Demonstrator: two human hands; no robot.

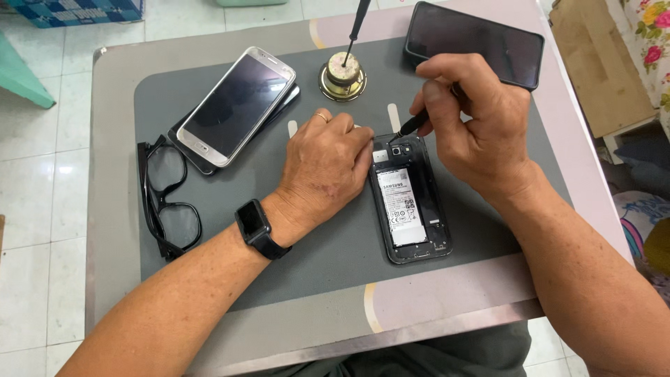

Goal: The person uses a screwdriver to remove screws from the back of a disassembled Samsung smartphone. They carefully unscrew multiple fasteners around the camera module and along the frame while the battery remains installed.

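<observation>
An opened phone (410,202) is lying on a mat (335,258), and the mat is lying on a table (112,230). The left hand (324,164) is resting on the mat just left of the opened phone, touching its top corner. The right hand (474,122) is hovering over the phone's top end — it is holding a tool (412,126) whose tip is touching that end. Far left, glasses (167,199) are lying. Behind them, one phone (236,105) is lying on top of another. A round stand (342,77) is sitting behind the hands, with a screwdriver (356,28) standing on it. Another phone (474,42) is lying at the back right.
</observation>
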